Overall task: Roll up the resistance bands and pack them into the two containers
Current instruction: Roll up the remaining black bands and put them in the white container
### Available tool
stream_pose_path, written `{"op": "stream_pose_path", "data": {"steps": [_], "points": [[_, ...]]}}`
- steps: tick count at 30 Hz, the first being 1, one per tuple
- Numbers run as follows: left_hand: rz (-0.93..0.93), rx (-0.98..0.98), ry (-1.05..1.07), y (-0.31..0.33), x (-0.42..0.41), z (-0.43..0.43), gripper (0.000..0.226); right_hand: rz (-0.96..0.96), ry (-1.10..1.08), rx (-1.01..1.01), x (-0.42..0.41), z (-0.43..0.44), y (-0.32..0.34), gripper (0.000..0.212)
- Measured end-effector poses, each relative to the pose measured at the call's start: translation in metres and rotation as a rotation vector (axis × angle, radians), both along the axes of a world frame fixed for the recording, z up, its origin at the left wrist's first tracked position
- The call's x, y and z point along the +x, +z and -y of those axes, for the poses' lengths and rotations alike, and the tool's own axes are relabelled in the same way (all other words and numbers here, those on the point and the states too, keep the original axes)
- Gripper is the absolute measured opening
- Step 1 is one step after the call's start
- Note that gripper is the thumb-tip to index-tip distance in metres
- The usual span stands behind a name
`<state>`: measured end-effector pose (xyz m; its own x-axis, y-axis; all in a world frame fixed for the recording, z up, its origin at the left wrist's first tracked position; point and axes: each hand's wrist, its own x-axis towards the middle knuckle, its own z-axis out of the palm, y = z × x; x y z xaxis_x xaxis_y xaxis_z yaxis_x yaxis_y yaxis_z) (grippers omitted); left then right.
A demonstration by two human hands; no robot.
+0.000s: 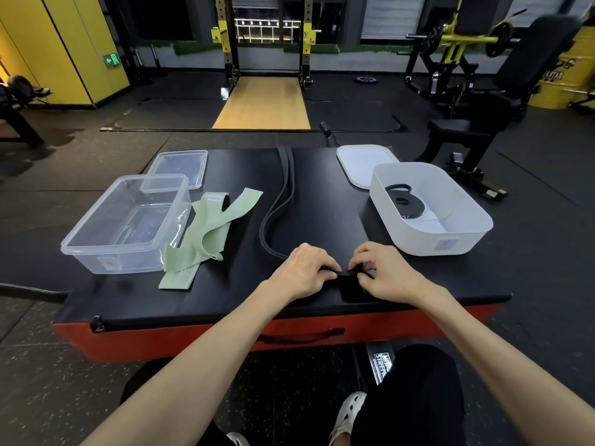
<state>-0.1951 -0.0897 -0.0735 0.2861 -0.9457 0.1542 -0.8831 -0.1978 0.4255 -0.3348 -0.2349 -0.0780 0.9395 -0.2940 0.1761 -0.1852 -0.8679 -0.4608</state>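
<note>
Here, your left hand [306, 268] and your right hand [384, 272] sit side by side near the front edge of the padded platform [322, 201], almost touching. Both have their fingers curled down, and between them they pinch the near end of the long black band [276, 204]. That end is dark against the dark top, so I cannot tell how much of it is rolled. From your left hand the band runs away as a double strand. It bows out toward 11 o'clock, then straightens toward 12 o'clock as far as the platform's far edge.

At 10 o'clock from your hands the green bands [209, 233] lie in a loose, unrolled heap, their left side against the wall of the clear container [135, 255]. That container stands open, farther out on the same bearing. Its clear lid [180, 167] lies behind it at 11 o'clock, the near corner overlapping the container's far rim from this angle.

At 2 o'clock the white container [450, 244] stands open, near your right hand but apart from it. Inside, toward its far left corner, rests a rolled black band [402, 201]. The white lid [360, 162] lies flat behind it at 1 o'clock, partly hidden by the container's wall.

Farther out at 12 o'clock, a squat rack [267, 37] stands over a wooden floor panel.
</note>
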Motion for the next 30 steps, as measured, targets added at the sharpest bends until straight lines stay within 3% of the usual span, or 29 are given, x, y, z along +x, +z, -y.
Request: {"op": "stream_pose_path", "data": {"steps": [7, 10, 14, 17, 26, 30], "points": [[-0.013, -0.021, 0.011, -0.004, 0.001, 0.001, 0.022, 0.037, 0.003, -0.021, 0.016, -0.01, -0.005, 0.016], [-0.036, -0.044, 0.026, -0.006, 0.003, 0.002, 0.022, 0.09, -0.048, 0.06, 0.013, -0.012, -0.008, 0.016], [-0.045, -0.084, 0.06, -0.006, 0.004, 0.001, 0.023, 0.134, -0.129, 0.298, 0.011, -0.017, -0.009, 0.042], [-0.067, -0.115, 0.053, -0.008, 0.004, 0.0, 0.022, 0.163, -0.167, 0.38, 0.009, -0.02, -0.01, 0.049], [-0.057, -0.158, 0.012, -0.011, 0.0, -0.001, 0.034, 0.165, -0.157, 0.437, 0.012, -0.021, -0.008, 0.059], [-0.101, -0.134, 0.01, -0.011, 0.001, 0.003, 0.028, 0.175, -0.151, 0.431, 0.01, -0.018, -0.007, 0.055]]}}
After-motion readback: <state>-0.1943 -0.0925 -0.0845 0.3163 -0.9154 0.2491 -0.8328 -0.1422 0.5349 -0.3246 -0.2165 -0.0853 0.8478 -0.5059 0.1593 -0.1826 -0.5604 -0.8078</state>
